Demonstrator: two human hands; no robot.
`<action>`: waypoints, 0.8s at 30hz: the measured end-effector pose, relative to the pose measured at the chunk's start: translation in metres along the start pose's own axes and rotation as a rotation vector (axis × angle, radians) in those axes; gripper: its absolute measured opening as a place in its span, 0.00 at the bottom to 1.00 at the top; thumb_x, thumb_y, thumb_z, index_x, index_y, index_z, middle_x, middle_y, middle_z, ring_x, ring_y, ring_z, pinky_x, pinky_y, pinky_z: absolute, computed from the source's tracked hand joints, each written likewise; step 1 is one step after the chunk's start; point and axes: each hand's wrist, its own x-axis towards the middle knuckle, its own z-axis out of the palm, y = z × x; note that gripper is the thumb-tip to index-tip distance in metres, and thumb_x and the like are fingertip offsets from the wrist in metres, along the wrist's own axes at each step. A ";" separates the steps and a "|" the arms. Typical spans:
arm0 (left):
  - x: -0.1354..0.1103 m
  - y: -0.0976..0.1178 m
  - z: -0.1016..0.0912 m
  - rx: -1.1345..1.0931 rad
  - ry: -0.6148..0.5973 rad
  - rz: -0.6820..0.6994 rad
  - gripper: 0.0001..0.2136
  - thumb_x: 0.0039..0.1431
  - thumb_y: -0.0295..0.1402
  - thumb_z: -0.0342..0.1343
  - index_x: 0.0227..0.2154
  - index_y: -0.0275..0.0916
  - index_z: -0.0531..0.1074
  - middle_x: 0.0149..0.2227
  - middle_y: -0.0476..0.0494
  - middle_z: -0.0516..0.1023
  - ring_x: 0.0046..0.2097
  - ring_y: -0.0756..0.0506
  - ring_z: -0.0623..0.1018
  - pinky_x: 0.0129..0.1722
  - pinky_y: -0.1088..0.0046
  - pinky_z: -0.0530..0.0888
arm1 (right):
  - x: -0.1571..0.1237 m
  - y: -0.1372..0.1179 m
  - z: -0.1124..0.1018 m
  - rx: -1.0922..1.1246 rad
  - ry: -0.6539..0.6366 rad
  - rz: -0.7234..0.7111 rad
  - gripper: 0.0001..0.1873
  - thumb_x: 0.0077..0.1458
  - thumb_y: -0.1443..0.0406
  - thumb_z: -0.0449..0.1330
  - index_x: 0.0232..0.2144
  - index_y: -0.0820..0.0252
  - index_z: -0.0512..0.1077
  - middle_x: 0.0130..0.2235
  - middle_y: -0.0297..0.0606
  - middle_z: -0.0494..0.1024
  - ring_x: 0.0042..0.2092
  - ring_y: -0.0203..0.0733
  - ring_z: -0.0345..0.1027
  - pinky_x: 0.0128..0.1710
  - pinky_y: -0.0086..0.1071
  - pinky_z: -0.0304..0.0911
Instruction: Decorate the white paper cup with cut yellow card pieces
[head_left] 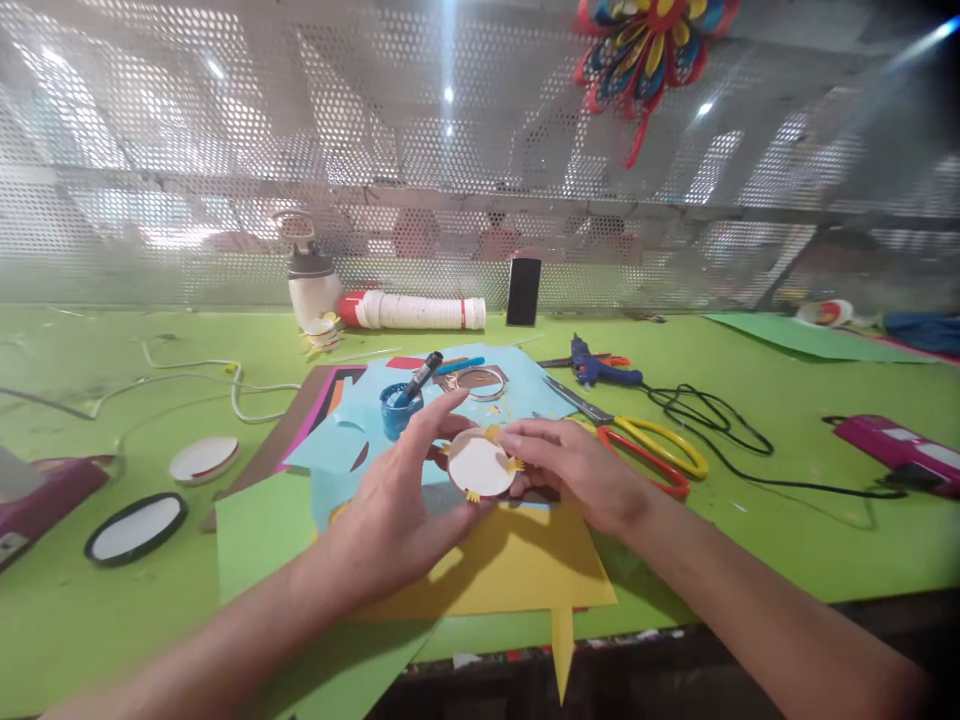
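Note:
A round white disc (481,466) with small yellow paper tabs around its rim is held above the paper pile. My left hand (394,500) closes on its left side, the thumb under the lower edge. On the right side, the fingers of my right hand (589,468) pinch the rim near the yellow tabs; some fingertips are hidden behind it. Beneath both hands lies a yellow paper sheet (517,570) over light blue paper (330,450). A blue jar (397,412) with a black marker (424,378) stands just beyond my left hand.
Large scissors (660,445) and a blue glue gun (600,365) with its black cord lie to the right. Two white discs (204,460) rest at left. Along the back are a bottle (315,295), a white tube (420,312) and a phone (523,292).

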 end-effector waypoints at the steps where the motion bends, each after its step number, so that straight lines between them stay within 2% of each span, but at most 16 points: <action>1: 0.000 0.000 0.000 0.000 -0.018 0.001 0.36 0.53 0.27 0.58 0.62 0.48 0.46 0.53 0.38 0.68 0.52 0.41 0.71 0.52 0.59 0.69 | 0.000 -0.001 0.000 0.018 -0.017 0.004 0.17 0.50 0.54 0.64 0.32 0.63 0.73 0.30 0.35 0.74 0.30 0.33 0.67 0.33 0.29 0.62; 7: -0.001 0.002 -0.001 -0.006 -0.124 -0.029 0.35 0.54 0.27 0.57 0.61 0.50 0.46 0.53 0.40 0.69 0.52 0.41 0.71 0.52 0.59 0.69 | 0.000 -0.002 0.002 0.023 -0.001 0.029 0.20 0.46 0.52 0.66 0.29 0.65 0.73 0.26 0.33 0.70 0.26 0.31 0.62 0.26 0.26 0.56; 10: -0.001 0.003 -0.001 -0.022 -0.120 -0.017 0.36 0.54 0.26 0.57 0.62 0.50 0.46 0.53 0.40 0.69 0.52 0.42 0.71 0.52 0.60 0.69 | 0.001 0.001 0.003 0.051 0.000 0.019 0.19 0.44 0.53 0.67 0.24 0.64 0.70 0.25 0.31 0.69 0.26 0.31 0.61 0.28 0.27 0.57; 15: -0.002 0.002 -0.001 -0.057 -0.112 0.001 0.37 0.54 0.26 0.57 0.62 0.50 0.45 0.53 0.41 0.70 0.53 0.43 0.71 0.52 0.63 0.69 | 0.000 0.002 0.003 0.123 -0.037 0.004 0.18 0.47 0.54 0.66 0.24 0.63 0.70 0.27 0.34 0.71 0.30 0.35 0.65 0.33 0.31 0.61; 20: -0.003 0.001 0.000 -0.034 -0.099 0.033 0.36 0.54 0.25 0.57 0.62 0.49 0.46 0.54 0.39 0.69 0.54 0.42 0.70 0.52 0.62 0.69 | -0.001 -0.002 0.003 0.185 -0.058 0.007 0.20 0.47 0.55 0.66 0.19 0.63 0.65 0.22 0.29 0.66 0.25 0.30 0.59 0.28 0.27 0.58; 24: -0.003 0.000 0.001 -0.018 -0.084 0.094 0.36 0.55 0.27 0.56 0.63 0.50 0.45 0.54 0.39 0.69 0.55 0.41 0.69 0.52 0.62 0.69 | 0.000 -0.001 0.002 0.250 -0.092 0.045 0.17 0.49 0.56 0.65 0.22 0.63 0.68 0.24 0.30 0.66 0.26 0.31 0.59 0.28 0.28 0.58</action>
